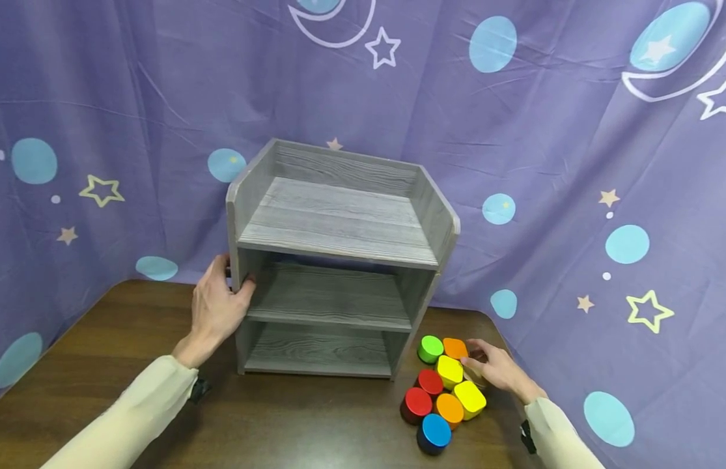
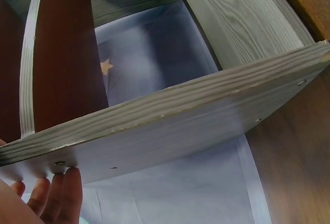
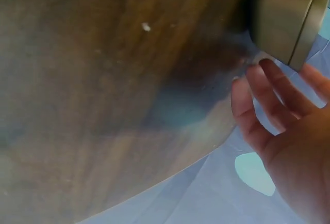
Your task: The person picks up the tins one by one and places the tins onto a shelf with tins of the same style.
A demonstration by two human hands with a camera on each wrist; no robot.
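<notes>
Shelf (image 1: 333, 306), left hand (image 1: 217, 306) gripping, right hand (image 1: 500, 370) near two yellow containers (image 1: 470, 397), two red (image 1: 417, 402)

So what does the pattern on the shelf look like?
The shelf has grey, streaky wood grain, best seen in the head view.

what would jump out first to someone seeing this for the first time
Probably the grey shelf unit, standing mid-table with the left hand gripping its left side panel. Next, the bright cluster of coloured blocks on the table to its right, with the right hand at their right edge. Behind everything hangs a purple curtain patterned with moons and stars.
</notes>
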